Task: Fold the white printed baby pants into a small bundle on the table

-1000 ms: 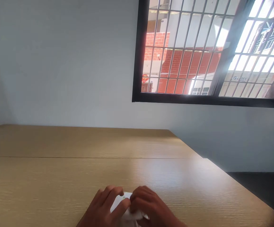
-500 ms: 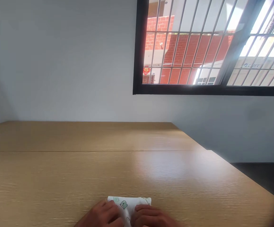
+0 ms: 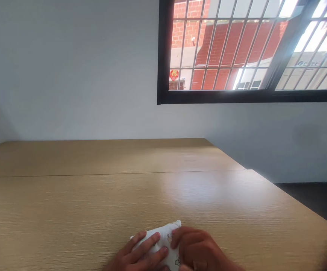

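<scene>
A small folded white cloth with little printed figures lies on the wooden table near its front edge. My left hand rests on the cloth's left part, fingers stretched flat over it. My right hand covers the cloth's right part, with its fingers curled and pressed against the fabric. Both hands touch the cloth and are cut off by the bottom of the picture.
The table runs back to a grey wall, with a seam across its middle. Its right edge drops to a dark floor. A barred black-framed window sits high on the right, with red brick outside.
The cloth's far edge has lifted and bunched between my hands, where half a second ago it lay flat as a rectangle. The camera has tipped slightly downward.
</scene>
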Demonstrator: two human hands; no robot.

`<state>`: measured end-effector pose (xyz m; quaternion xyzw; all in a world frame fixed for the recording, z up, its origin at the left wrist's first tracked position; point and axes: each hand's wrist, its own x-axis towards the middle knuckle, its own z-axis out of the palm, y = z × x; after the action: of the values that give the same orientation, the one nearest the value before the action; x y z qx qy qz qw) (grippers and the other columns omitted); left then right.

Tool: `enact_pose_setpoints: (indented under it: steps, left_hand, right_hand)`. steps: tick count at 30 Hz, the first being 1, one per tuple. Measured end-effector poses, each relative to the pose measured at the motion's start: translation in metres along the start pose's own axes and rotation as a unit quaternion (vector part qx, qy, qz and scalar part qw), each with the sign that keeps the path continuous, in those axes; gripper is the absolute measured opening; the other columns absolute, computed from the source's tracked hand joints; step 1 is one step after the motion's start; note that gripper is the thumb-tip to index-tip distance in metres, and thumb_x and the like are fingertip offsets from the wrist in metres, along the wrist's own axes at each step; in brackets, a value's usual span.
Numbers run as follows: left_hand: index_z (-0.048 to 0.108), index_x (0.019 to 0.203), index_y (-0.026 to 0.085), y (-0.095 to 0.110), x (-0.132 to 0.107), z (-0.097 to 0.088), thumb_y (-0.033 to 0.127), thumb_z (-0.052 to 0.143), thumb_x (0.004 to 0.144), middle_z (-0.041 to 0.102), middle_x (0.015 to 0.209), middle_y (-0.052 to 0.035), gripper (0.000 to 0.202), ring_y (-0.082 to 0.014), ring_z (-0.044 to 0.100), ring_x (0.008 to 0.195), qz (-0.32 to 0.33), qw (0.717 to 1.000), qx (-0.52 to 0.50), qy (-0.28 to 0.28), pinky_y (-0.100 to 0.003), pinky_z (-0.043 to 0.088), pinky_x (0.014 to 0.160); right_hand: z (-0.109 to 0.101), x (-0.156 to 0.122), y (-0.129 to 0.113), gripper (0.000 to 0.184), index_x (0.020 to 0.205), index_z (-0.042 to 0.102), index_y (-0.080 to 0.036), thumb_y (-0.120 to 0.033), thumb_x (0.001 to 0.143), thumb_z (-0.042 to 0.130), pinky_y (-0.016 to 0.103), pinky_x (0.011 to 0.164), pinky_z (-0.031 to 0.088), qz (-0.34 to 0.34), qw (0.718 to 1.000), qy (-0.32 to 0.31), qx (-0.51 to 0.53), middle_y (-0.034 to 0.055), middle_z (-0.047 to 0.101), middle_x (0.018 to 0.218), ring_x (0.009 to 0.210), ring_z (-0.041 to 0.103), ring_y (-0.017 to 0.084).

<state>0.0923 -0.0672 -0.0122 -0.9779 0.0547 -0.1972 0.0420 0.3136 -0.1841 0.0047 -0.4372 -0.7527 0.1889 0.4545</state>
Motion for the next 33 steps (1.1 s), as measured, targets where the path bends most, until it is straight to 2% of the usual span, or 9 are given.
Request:
enact_pose_setpoints:
  steps: [4, 8, 11, 14, 18, 23, 26, 29, 33]
  left_hand:
    - [0.064, 0.116, 0.028, -0.021, -0.008, -0.007, 0.025, 0.048, 0.106, 0.062, 0.135, 0.0056, 0.020, -0.0246, 0.052, 0.132, 0.028, 0.999, 0.028, -0.008, -0.041, 0.042, 0.115]
    - [0.067, 0.101, 0.025, -0.040, -0.023, -0.014, 0.006, 0.038, 0.097, 0.064, 0.133, -0.0020, 0.035, -0.0295, 0.047, 0.136, -0.135, 0.990, 0.001, 0.035, -0.055, 0.041, 0.111]
    - [0.065, 0.106, 0.023, -0.033, -0.019, -0.014, 0.006, 0.036, 0.093, 0.060, 0.137, -0.0076, 0.037, -0.0274, 0.046, 0.137, -0.206, 0.976, -0.037, 0.054, -0.051, 0.046, 0.108]
    - [0.042, 0.145, 0.018, -0.016, -0.003, -0.005, 0.031, 0.047, 0.099, 0.040, 0.153, -0.0159, 0.048, -0.0332, 0.033, 0.144, -0.196, 0.977, -0.076, 0.041, -0.053, 0.046, 0.108]
    - [0.014, 0.158, 0.020, -0.006, 0.011, 0.009, 0.057, 0.060, 0.093, 0.015, 0.162, -0.0174, 0.088, -0.0402, 0.012, 0.148, -0.174, 0.973, -0.145, -0.051, -0.063, 0.031, 0.115]
    - [0.014, 0.158, 0.020, -0.010, 0.012, 0.010, 0.038, 0.066, 0.092, 0.012, 0.162, -0.0178, 0.086, -0.0404, 0.011, 0.148, -0.140, 0.973, -0.159, -0.092, -0.064, 0.026, 0.116]
    - [0.028, 0.154, 0.028, -0.020, 0.009, 0.004, 0.019, 0.061, 0.090, 0.021, 0.162, -0.0106, 0.073, -0.0346, 0.022, 0.148, -0.089, 0.974, -0.176, -0.111, -0.060, 0.029, 0.116]
    - [0.053, 0.136, 0.034, -0.036, -0.001, -0.003, 0.010, 0.052, 0.094, 0.049, 0.149, -0.0040, 0.048, -0.0290, 0.041, 0.140, -0.096, 0.982, -0.154, -0.054, -0.053, 0.036, 0.113]
    - [0.062, 0.106, 0.027, -0.046, -0.013, -0.012, 0.002, 0.035, 0.096, 0.065, 0.117, -0.0047, 0.038, -0.0243, 0.053, 0.122, -0.175, 0.959, -0.184, 0.129, -0.043, 0.044, 0.100]
  right_hand:
    - [-0.004, 0.003, 0.014, 0.037, 0.065, 0.035, -0.020, -0.025, 0.098, 0.050, 0.028, 0.060, 0.042, -0.027, 0.990, 0.137, -0.023, 0.0001, 0.042, 0.062, 0.068, 0.050, 0.016]
    - [-0.009, 0.009, 0.016, 0.033, 0.069, 0.034, -0.020, -0.022, 0.099, 0.046, 0.029, 0.058, 0.037, -0.029, 0.986, 0.161, -0.039, 0.0003, 0.042, 0.065, 0.065, 0.043, 0.015]
    - [-0.006, 0.007, 0.017, 0.033, 0.069, 0.034, -0.020, -0.024, 0.099, 0.047, 0.029, 0.058, 0.037, -0.019, 0.990, 0.135, -0.039, 0.0009, 0.044, 0.068, 0.065, 0.043, 0.015]
    - [-0.001, 0.004, 0.018, 0.034, 0.068, 0.036, -0.020, -0.025, 0.099, 0.048, 0.029, 0.058, 0.037, -0.021, 0.991, 0.125, -0.031, 0.0011, 0.044, 0.068, 0.066, 0.044, 0.015]
    - [-0.003, 0.005, 0.017, 0.030, 0.069, 0.040, -0.020, -0.020, 0.098, 0.047, 0.031, 0.058, 0.038, -0.028, 0.991, 0.130, -0.035, 0.0019, 0.045, 0.068, 0.066, 0.045, 0.016]
    - [-0.008, 0.006, 0.013, 0.027, 0.070, 0.038, -0.020, -0.014, 0.094, 0.049, 0.030, 0.059, 0.038, -0.015, 0.993, 0.107, -0.044, 0.0013, 0.045, 0.069, 0.067, 0.044, 0.016]
    - [-0.006, 0.004, 0.010, 0.027, 0.069, 0.037, -0.020, -0.012, 0.091, 0.051, 0.031, 0.061, 0.040, -0.016, 0.995, 0.083, -0.055, 0.0015, 0.045, 0.070, 0.069, 0.046, 0.017]
    - [-0.006, 0.003, 0.006, 0.029, 0.067, 0.037, -0.020, -0.011, 0.090, 0.051, 0.032, 0.062, 0.041, -0.018, 0.994, 0.062, -0.084, 0.0016, 0.046, 0.070, 0.070, 0.047, 0.017]
    - [-0.008, 0.005, 0.001, 0.028, 0.066, 0.040, -0.020, -0.011, 0.090, 0.051, 0.030, 0.060, 0.041, -0.009, 0.992, 0.057, -0.116, 0.0022, 0.048, 0.070, 0.069, 0.048, 0.017]
